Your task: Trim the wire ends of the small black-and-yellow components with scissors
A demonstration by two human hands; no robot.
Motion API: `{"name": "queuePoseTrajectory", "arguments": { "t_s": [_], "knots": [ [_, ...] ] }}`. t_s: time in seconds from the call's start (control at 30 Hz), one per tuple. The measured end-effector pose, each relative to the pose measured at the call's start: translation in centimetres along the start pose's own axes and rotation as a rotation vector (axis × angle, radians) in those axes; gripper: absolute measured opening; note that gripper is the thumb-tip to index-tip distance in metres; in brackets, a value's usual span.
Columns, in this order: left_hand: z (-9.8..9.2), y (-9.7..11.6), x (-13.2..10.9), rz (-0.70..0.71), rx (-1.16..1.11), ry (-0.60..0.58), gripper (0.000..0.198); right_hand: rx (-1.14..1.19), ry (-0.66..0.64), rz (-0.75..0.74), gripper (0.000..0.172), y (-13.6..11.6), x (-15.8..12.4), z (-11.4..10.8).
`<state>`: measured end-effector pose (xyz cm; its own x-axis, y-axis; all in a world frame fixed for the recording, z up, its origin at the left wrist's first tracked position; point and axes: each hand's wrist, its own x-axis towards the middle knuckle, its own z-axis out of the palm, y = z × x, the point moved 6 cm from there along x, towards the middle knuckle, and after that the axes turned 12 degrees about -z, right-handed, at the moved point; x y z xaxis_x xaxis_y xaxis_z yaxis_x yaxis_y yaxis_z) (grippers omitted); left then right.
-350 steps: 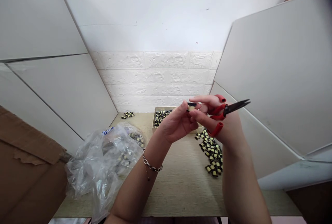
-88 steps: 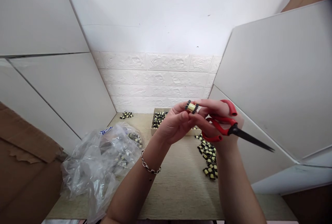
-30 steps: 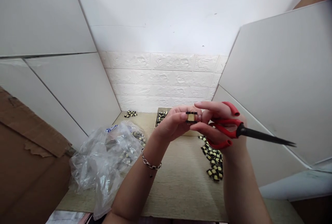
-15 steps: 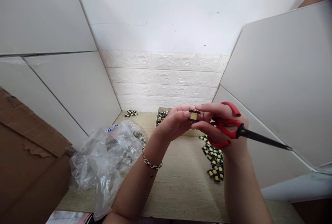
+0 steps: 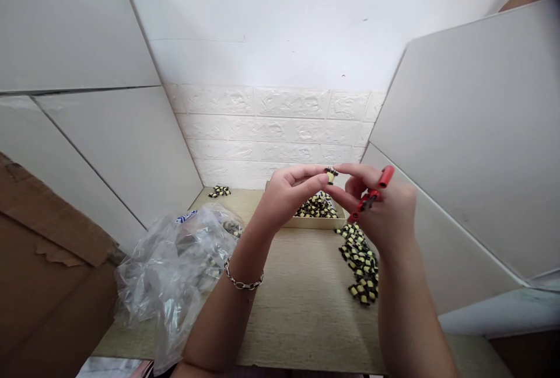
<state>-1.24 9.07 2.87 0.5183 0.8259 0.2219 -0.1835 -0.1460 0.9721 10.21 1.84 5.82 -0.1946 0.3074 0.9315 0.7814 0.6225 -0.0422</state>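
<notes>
My left hand (image 5: 286, 197) pinches a small yellow-and-black transformer (image 5: 331, 177) with pins between thumb and fingers, above the tray. Close on its right, my right hand (image 5: 387, 209) is closed round red-handled scissors (image 5: 385, 177). The tips of its index finger and thumb reach the transformer's right side. The blades point away from view and are mostly hidden. Beneath the hands sits a shallow box (image 5: 317, 223) filled with similar transformers (image 5: 315, 207). To its right, more of them lie in a loose pile (image 5: 359, 267).
A crumpled clear plastic bag (image 5: 170, 273) with transformers inside lies on the left of the tabletop (image 5: 301, 302). Several loose transformers (image 5: 219, 191) rest in the back left corner. Cardboard (image 5: 48, 249) stands at far left. White panels and a brick-patterned wall (image 5: 280, 127) enclose the surface.
My right hand has turned, so the scissors, once pointing right with blades visible, now show mainly their handles. The transformer is raised slightly and tilted. More of the box shows beneath the hands.
</notes>
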Motion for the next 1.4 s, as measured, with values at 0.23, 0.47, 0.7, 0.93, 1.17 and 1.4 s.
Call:
{"name": "queuePoseTrajectory", "arguments": {
  "t_s": [0.23, 0.47, 0.7, 0.93, 1.17, 1.4],
  "knots": [
    [0.6, 1.0, -0.9, -0.025, 0.134, -0.023, 0.023, -0.118, -0.024, -0.067, 0.018, -0.2, -0.1, 0.5],
    [0.6, 0.4, -0.3, -0.054, 0.144, -0.115, 0.024, -0.365, -0.067, -0.257, 0.014, -1.0, 0.0, 1.3],
    [0.4, 0.1, -0.2, -0.075, 0.140, -0.120, 0.022, -0.486, -0.099, -0.289, 0.013, -1.5, 0.1, 1.5],
    [0.0, -0.1, 0.0, -0.095, 0.151, -0.092, 0.021, -0.292, -0.102, -0.213, 0.017, -1.0, -0.1, 1.6],
    [0.1, -0.7, 0.1, -0.122, -0.101, -0.227, 0.023, 0.155, 0.012, 0.010, 0.013, -1.0, 0.1, -0.1],
    [1.0, -1.2, 0.2, -0.150, -0.269, -0.322, 0.026, 0.115, 0.051, 0.071, 0.006, -1.2, 0.1, -0.3]
  ]
}}
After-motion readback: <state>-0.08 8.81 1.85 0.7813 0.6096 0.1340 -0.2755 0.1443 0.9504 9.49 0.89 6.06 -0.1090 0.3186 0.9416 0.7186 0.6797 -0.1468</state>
